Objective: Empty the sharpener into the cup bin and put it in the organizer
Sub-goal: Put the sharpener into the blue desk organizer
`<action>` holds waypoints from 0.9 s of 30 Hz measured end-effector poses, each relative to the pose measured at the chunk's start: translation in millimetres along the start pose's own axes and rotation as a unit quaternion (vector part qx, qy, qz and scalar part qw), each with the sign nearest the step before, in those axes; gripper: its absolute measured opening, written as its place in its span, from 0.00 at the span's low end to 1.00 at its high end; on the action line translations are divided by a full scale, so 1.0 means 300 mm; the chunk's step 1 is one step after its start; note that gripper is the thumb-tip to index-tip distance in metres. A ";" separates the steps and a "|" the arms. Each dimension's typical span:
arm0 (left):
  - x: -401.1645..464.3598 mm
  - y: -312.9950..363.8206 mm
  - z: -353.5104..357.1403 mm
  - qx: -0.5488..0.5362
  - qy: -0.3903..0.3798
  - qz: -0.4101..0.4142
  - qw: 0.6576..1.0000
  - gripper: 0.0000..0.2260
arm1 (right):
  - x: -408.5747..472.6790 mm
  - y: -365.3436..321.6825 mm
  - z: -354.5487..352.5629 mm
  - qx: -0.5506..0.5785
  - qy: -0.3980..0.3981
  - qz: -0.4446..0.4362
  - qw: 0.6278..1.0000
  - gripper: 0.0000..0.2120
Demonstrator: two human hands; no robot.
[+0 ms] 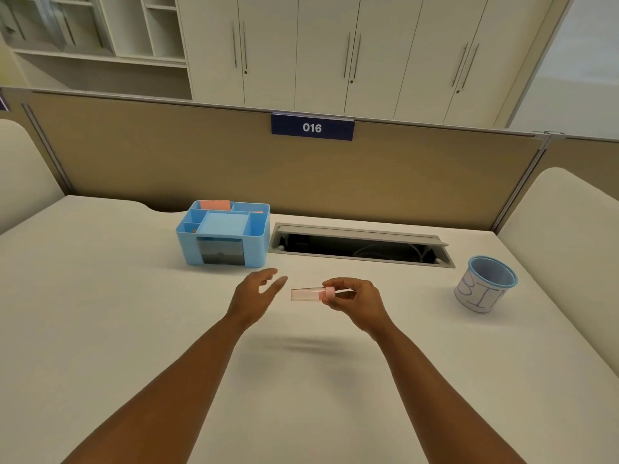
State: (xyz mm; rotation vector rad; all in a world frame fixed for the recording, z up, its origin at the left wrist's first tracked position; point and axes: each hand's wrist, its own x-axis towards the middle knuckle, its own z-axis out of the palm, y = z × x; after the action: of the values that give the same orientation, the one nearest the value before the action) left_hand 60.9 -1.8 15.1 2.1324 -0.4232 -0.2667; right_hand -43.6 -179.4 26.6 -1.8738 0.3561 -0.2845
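Note:
The sharpener (306, 293) is a small clear tube with a pink cap, held level above the desk. My right hand (355, 301) is shut on its pink end, with the clear part sticking out to the left. My left hand (256, 294) hovers just left of the clear end, fingers apart, holding nothing and not touching it. The blue organizer (222, 234) with several compartments stands behind my left hand. The cup bin (485, 284), blue inside with a white paper label, stands at the far right of the desk.
An open cable tray slot (361, 246) is cut into the desk behind my hands. A tan divider panel (234, 162) with a "016" sign bounds the back. Pale curved side panels rise at the left and right edges.

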 end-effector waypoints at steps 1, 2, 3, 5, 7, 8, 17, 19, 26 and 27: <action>0.012 -0.026 -0.027 0.040 0.046 0.002 0.998 0.22 | 0.012 -0.004 0.019 -0.002 0.007 -0.002 1.000 0.10; 0.024 -0.050 -0.052 0.086 0.080 0.005 0.993 0.22 | 0.024 -0.007 0.037 -0.003 0.013 -0.005 1.000 0.10; 0.037 -0.072 -0.078 0.126 0.105 0.007 0.986 0.23 | 0.036 -0.011 0.056 -0.002 0.019 -0.007 1.000 0.10; 0.063 -0.105 -0.126 0.175 0.137 0.010 0.975 0.24 | 0.063 -0.022 0.096 0.003 0.029 -0.009 1.000 0.10; 0.092 -0.131 -0.171 0.210 0.161 0.009 0.964 0.26 | 0.094 -0.039 0.142 0.003 0.041 -0.011 0.999 0.10; 0.108 -0.142 -0.193 0.227 0.168 0.006 0.959 0.27 | 0.112 -0.047 0.163 -0.001 0.052 -0.013 0.999 0.10; 0.270 -0.239 -0.350 0.294 0.125 0.001 0.947 0.35 | 0.277 -0.146 0.337 0.009 0.136 -0.034 0.990 0.14; 0.295 -0.262 -0.365 0.314 0.110 0.002 0.943 0.36 | 0.305 -0.157 0.366 0.013 0.140 -0.035 0.989 0.14; 0.361 -0.320 -0.360 0.311 0.090 0.006 0.946 0.37 | 0.415 -0.176 0.461 0.017 0.156 -0.030 0.987 0.15; 0.365 -0.324 -0.358 0.306 0.095 0.006 0.947 0.37 | 0.432 -0.180 0.471 0.012 0.160 -0.030 0.987 0.15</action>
State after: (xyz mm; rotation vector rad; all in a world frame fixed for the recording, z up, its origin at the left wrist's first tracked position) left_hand 217.7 86.7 -9.1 2.7312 -0.4422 0.0996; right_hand 133.6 -88.8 34.9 -1.8181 0.5109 -0.6323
